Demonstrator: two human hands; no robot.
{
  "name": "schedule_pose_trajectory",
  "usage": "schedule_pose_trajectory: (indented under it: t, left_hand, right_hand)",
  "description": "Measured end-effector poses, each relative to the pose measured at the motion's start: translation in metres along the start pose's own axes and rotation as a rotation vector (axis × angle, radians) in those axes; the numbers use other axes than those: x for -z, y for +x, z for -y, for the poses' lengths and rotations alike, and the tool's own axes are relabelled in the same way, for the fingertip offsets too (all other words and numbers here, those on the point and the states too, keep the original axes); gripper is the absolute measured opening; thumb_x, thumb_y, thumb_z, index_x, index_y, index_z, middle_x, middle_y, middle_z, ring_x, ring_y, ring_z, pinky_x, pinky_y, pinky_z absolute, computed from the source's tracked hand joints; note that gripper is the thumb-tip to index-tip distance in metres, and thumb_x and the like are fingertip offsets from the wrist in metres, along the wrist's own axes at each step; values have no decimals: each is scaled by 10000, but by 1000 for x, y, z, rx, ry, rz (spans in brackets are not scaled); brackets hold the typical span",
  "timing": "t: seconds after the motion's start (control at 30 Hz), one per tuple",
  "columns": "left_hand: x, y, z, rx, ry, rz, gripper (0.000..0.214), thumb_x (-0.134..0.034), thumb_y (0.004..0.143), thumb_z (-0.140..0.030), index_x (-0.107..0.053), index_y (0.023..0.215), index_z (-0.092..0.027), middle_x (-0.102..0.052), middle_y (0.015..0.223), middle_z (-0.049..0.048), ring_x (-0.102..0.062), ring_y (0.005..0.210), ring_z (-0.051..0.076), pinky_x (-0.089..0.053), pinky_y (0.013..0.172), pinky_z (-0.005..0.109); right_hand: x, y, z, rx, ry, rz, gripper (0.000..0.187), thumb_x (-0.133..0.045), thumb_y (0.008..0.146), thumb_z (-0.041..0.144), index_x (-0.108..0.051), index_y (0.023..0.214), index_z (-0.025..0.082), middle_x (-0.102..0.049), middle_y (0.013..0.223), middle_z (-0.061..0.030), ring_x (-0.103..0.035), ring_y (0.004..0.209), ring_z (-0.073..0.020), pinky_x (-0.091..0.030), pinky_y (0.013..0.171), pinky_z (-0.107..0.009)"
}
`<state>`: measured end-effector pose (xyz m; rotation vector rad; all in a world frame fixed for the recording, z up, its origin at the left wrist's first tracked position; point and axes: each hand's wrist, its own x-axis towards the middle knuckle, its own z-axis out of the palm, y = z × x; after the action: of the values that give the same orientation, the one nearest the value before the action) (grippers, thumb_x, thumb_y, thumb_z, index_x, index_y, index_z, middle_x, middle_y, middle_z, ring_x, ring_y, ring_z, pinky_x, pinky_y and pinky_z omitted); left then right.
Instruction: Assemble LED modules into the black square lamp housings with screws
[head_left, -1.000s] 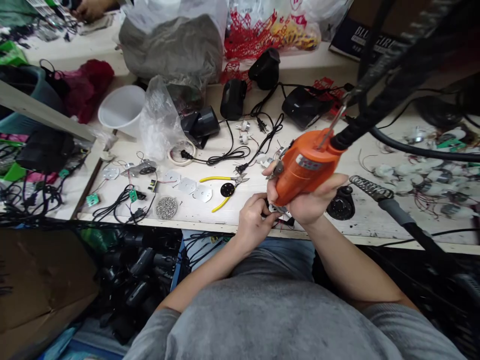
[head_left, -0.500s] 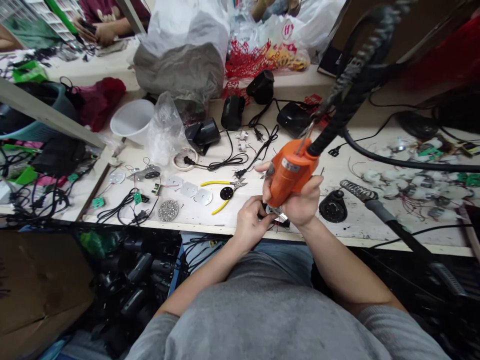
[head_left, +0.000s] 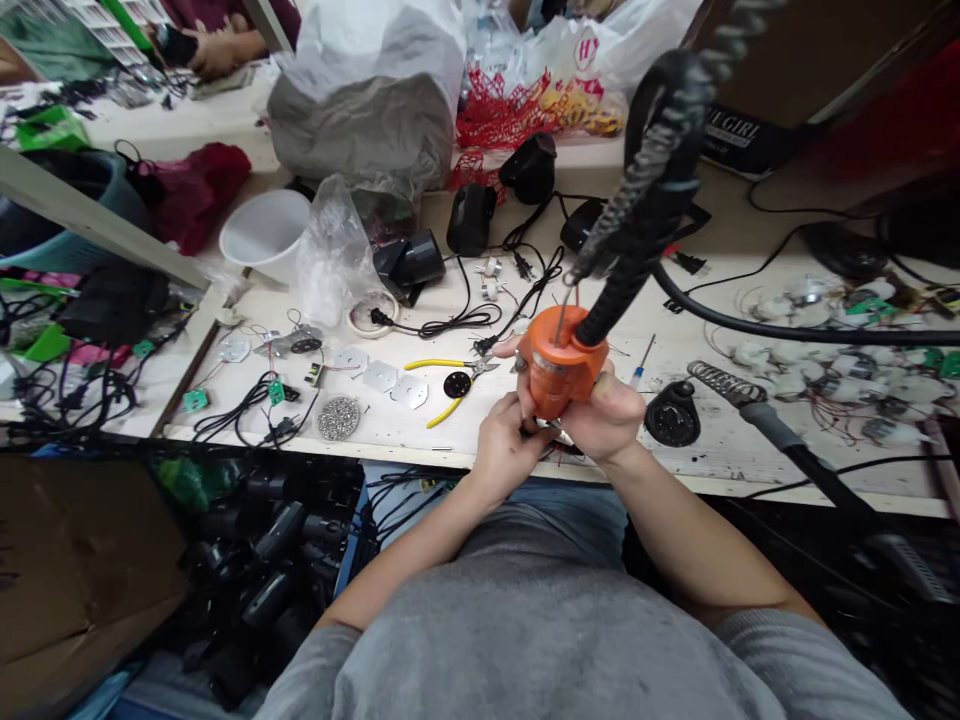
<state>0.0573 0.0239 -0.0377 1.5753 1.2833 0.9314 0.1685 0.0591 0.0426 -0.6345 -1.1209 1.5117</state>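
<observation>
My right hand (head_left: 611,415) is wrapped round an orange power screwdriver (head_left: 559,365), which points down and hangs from a coiled spring and a thick black cable. My left hand (head_left: 504,440) is closed at the bench's front edge, pinching a small black and silver part (head_left: 551,428) under the tool. Most of that part and the screwdriver's tip are hidden by the tool and my fingers. Left of my hands lie yellow-handled cutting pliers (head_left: 431,363) with a black perforated disc (head_left: 457,385) between the handles. A black teardrop-shaped housing (head_left: 673,413) is to the right.
A round heap of small screws (head_left: 338,417) and flat metal plates (head_left: 379,376) lie left. Black housings (head_left: 471,218) and corded plugs fill the back. A second hanging tool (head_left: 780,430) and wired white parts (head_left: 847,360) are right. Another person's hands (head_left: 214,52) show far left.
The orange screwdriver has tipped more upright, its top shifting left and toward me, with its cable and spring. A thin blue-handled tool has come into view behind my right hand. My left hand stays put.
</observation>
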Motion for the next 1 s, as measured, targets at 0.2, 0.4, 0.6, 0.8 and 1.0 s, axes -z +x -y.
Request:
schedule_pose_trajectory:
  t: [0.2, 0.4, 0.6, 0.8, 1.0]
  left_hand:
    - [-1, -1, 2, 18, -21, -1, 281, -716, 733, -226, -455, 630, -206, -571, 717, -11, -583, 748, 167, -488, 695, 291]
    - [-1, -1, 5, -89, 26, -4, 331, -734, 750, -180, -438, 604, -209, -629, 794, 15, -611, 762, 166, -518, 727, 303]
    - [-4, -5, 6, -104, 21, -42, 300, -703, 772, -148, -451, 621, -207, -641, 824, 13, -611, 768, 152, -516, 726, 285]
    - [-6, -9, 13, -106, 61, -52, 256, -720, 786, -188, -497, 663, -207, -583, 746, -3, -587, 710, 158, -483, 654, 281]
    - [-8, -8, 14, -136, 85, -85, 372, -779, 791, -227, -449, 621, -212, -636, 797, 16, -635, 774, 169, -512, 704, 285]
  right_hand:
    - [-3, -2, 0, -35, -12, -19, 570, -687, 679, 723, -685, 910, 202, -646, 737, -49, -476, 496, -139, -391, 403, -289]
    - [12, -1, 4, -44, 41, -43, 538, -722, 635, 721, -640, 827, 225, -656, 706, -44, -537, 473, -172, -404, 370, -305]
    - [9, -14, 0, 16, -23, -66, 545, -724, 611, 746, -641, 802, 241, -643, 704, -43, -512, 482, -175, -426, 409, -338]
    - [3, -2, -22, 38, -176, 15, 566, -584, 747, 771, -670, 840, 220, -581, 599, -16, -488, 467, -163, -389, 396, -313]
    - [-3, 23, -6, -6, -39, 15, 528, -557, 771, 727, -641, 714, 209, -542, 506, 6, -453, 367, -131, -324, 312, -262]
